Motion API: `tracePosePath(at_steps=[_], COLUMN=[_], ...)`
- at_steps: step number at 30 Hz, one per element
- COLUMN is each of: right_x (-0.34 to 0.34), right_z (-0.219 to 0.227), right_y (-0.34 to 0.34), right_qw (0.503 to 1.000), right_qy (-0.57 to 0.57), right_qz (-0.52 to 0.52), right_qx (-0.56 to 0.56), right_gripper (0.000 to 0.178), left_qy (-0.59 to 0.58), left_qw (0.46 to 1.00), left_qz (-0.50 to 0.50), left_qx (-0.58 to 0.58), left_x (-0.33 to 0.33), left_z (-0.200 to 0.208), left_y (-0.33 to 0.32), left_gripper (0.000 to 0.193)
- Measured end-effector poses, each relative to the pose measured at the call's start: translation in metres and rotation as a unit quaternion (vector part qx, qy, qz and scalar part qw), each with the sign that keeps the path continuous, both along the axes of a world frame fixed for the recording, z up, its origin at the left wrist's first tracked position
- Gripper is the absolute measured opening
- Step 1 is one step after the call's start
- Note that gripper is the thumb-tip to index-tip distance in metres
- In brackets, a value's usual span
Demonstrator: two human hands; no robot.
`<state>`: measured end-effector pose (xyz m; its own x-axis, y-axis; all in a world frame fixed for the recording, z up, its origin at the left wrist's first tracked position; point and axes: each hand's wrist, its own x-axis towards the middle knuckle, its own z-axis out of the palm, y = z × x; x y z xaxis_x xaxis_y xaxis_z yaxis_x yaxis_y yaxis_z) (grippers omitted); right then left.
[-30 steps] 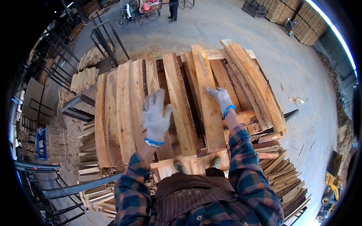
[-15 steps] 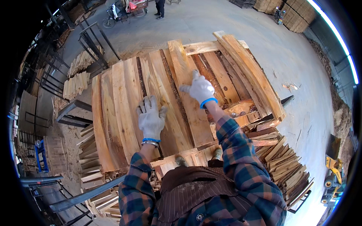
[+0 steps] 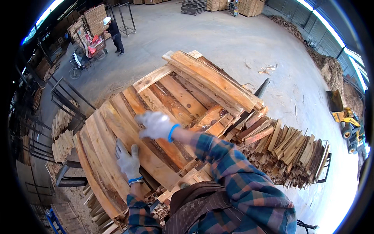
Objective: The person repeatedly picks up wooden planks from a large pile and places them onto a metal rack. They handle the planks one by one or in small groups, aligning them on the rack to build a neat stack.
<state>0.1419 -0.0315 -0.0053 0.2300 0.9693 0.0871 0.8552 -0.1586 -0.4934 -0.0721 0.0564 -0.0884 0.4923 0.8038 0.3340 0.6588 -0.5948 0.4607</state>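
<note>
My left hand (image 3: 127,160), in a whitish work glove with a blue cuff, lies with fingers stretched out against a pale wooden board (image 3: 136,146) on the stack. Its thumb stands apart from the other fingers. My right hand (image 3: 156,125), gloved the same way, is over the stack near that board's right side. Motion blurs its fingers, so their grip and any contact cannot be made out. To its right, a lower layer of bark-edged boards (image 3: 180,93) is exposed. Several long planks (image 3: 212,80) lie piled along the stack's far right edge.
Bundled wood strips (image 3: 288,152) are heaped to the right, beside a metal post (image 3: 263,87). Black metal frames (image 3: 68,99) stand at the left. A person in a white helmet (image 3: 115,33) stands near a loaded cart (image 3: 93,46). A yellow loader (image 3: 346,119) is at far right.
The view has turned, shifting the stack in the picture. My right hand has moved left, closer to my left hand. More of the lower board layer shows right of the pale board.
</note>
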Motion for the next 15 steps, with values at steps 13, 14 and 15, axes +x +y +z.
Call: tracePosePath(at_steps=[13,14,15], right_x=[0.221,0.217,0.213], right_z=[0.058,0.056,0.046], right_y=[-0.16,-0.156,-0.151], right_qw=[0.933,0.937,0.954], right_qy=[-0.099,-0.078,-0.02], right_qz=[-0.282,-0.285,-0.262], right_qx=[-0.198,-0.187,-0.143], right_gripper=[0.086,0.085,0.085], left_qy=[0.102,0.115,0.12], left_qw=[0.994,0.993,0.992], left_qz=[0.022,0.023,0.025], left_qx=[0.019,0.017,0.008], left_x=[0.005,0.005,0.006], left_z=[0.003,0.006,0.009], left_y=[-0.006,-0.006,-0.007], left_gripper=[0.06,0.061,0.061])
